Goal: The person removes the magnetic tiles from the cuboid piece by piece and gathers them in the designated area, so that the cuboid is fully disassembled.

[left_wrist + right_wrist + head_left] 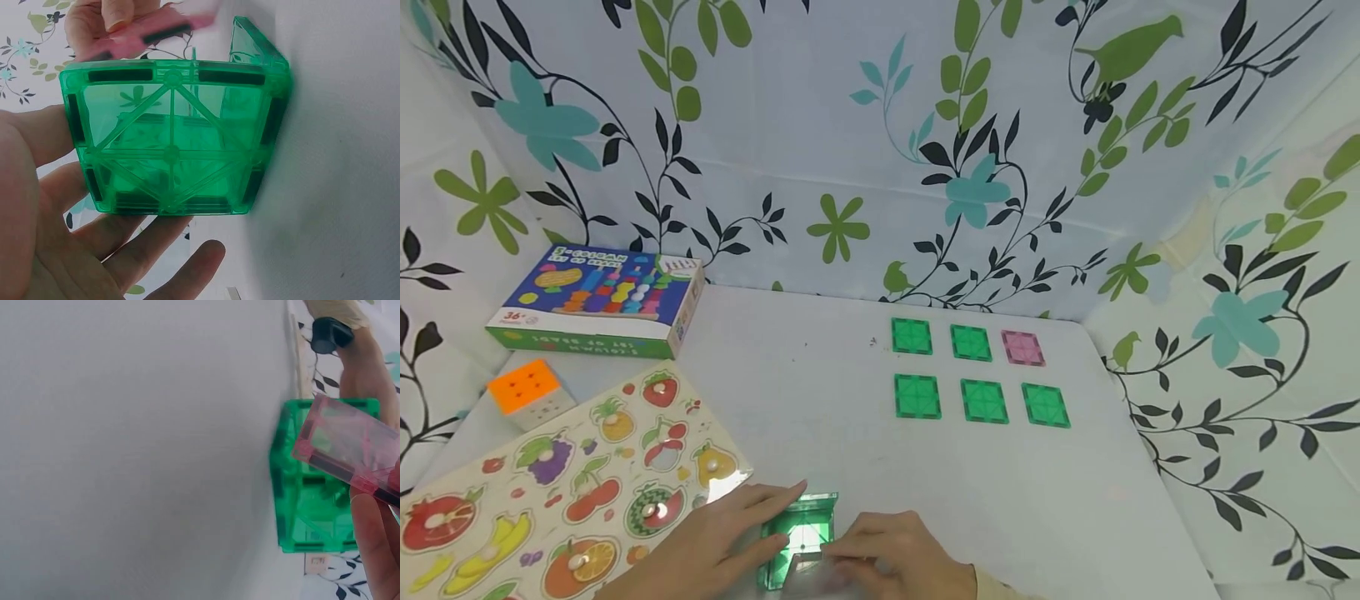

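A small box of translucent green magnetic tiles (816, 521) stands on the table near its front edge, its top uncovered. Beside its left wall is my left hand (718, 537), fingers spread and fairly straight, touching the tiles. One green wall (172, 152) faces the left wrist camera. With thumb and fingers, my right hand (898, 550) pinches a translucent pink magnetic tile (350, 437). That tile is held tilted above the box, apart from the table. Part of the pink tile is hidden behind the right fingers.
Several flat green tiles (917, 396) and one pink tile (1022, 347) lie in two rows at the back right. A fruit puzzle board (625, 454) is at the left, with a puzzle cube (527, 392) and a blue-green toy box (595, 296) behind it. Patterned cloth hangs around the table.
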